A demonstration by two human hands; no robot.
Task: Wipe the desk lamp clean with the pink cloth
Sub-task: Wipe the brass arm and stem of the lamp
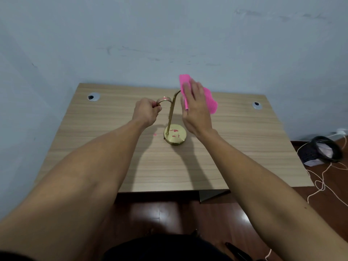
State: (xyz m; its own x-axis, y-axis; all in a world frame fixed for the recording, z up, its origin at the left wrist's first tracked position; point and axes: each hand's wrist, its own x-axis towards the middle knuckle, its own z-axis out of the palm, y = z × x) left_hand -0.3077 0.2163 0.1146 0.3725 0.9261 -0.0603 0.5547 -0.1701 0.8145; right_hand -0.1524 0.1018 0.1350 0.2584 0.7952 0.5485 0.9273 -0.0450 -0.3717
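Observation:
A gold desk lamp [171, 117] stands in the middle of the wooden desk [113, 151], with a thin upright stem and a round base [175, 136] that carries pink smears. My left hand [146, 112] is closed around the curved left arm of the lamp. My right hand [195, 108] holds the pink cloth [210, 99] and presses it against the lamp's upper right arm, whose end is hidden behind the cloth and hand.
Two round cable grommets [93, 96] [257, 105] sit in the desk's back corners. A pale wall rises right behind the desk. On the dark floor at the right lie a black basket [323, 149] and white cords [323, 183].

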